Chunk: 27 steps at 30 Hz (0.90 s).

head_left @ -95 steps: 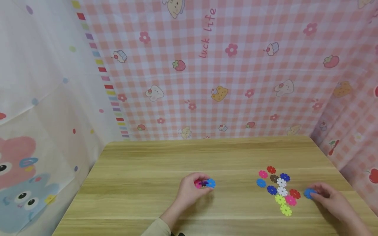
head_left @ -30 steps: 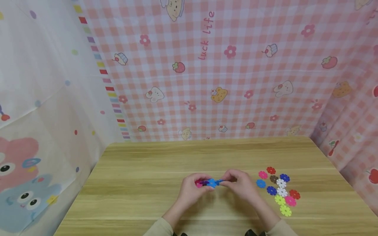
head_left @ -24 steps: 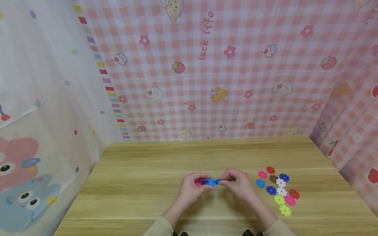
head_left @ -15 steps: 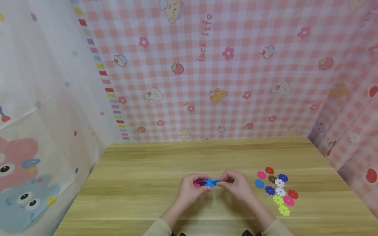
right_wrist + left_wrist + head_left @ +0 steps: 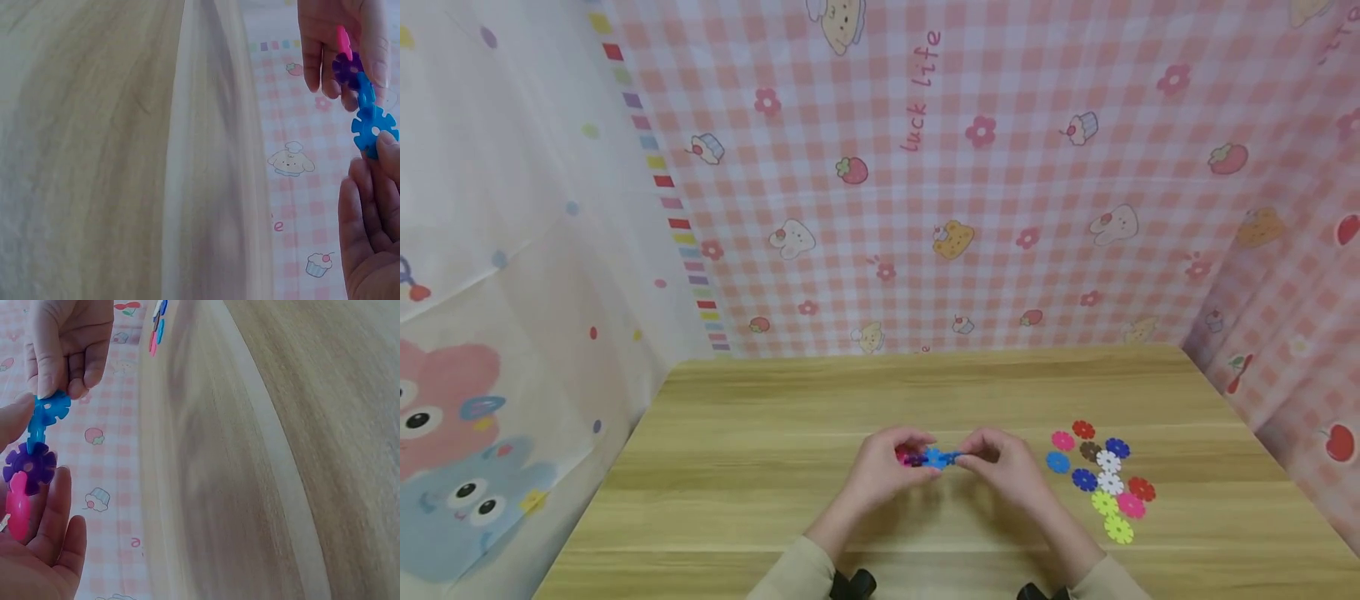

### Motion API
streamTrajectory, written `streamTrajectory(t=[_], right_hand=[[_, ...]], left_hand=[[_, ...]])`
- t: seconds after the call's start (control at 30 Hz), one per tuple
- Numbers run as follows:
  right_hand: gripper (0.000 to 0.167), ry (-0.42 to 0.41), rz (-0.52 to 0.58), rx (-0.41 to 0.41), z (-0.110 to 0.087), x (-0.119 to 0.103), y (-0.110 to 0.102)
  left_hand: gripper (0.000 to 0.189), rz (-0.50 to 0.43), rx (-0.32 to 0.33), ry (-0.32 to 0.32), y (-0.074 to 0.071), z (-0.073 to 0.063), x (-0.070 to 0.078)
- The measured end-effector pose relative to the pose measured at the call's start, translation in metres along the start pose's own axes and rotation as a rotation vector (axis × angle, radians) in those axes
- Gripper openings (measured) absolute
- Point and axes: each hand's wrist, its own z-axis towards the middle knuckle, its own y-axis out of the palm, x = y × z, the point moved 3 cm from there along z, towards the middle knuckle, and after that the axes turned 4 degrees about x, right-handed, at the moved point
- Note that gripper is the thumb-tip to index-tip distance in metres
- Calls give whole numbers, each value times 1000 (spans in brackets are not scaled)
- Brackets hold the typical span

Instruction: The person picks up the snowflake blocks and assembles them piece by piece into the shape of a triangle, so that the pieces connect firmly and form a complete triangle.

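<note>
Near the table's middle my left hand [image 5: 880, 473] holds a short chain of notched plastic snowflake discs. In the left wrist view the chain runs from a pink disc [image 5: 19, 506] through a purple disc [image 5: 30, 465] to a blue disc [image 5: 36, 432]. My right hand [image 5: 1009, 471] pinches another blue disc [image 5: 375, 130] by its edge. That disc sits crosswise against the chain's blue end, and their notches appear to meet. Both hands are raised above the table. Part of the pink end is hidden by the left fingers.
Loose snowflake discs lie flat on the wooden table [image 5: 737, 467] to the right of the hands: several colours, among them a brown disc [image 5: 1090, 452], a white disc [image 5: 1109, 482] and a yellow disc [image 5: 1118, 529]. A checked cloth [image 5: 880, 208] hangs behind the table.
My right hand has carried a blue disc from right of the loose discs over to the chain in my left hand. Within the last second both hands stay nearly in place.
</note>
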Motion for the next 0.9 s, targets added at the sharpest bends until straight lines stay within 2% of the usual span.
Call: streamTrajectory(t=[0.13,0.3,0.4,0.53,0.67,0.9], right_hand=[[7,17,-1,34,0,-2,0],[8,27,3,35,0,-4,1],[7,44,28,42,-1,-3,0],[8,75,46,64,-1,-2,-5],[11,85,100,53,-1,-3,-6],[12,31,251,23,0,-9,4]], left_hand=[[34,-8,2,21,1,1,2],[33,-12,21,37,1,0,2],[40,-35,54,8,-3,-2,-1],[49,-87,100,-79,-9,-5,-9],[50,-147,117,-130,-10,-6,-14],[43,-350,133,-100,2,-5,-10]])
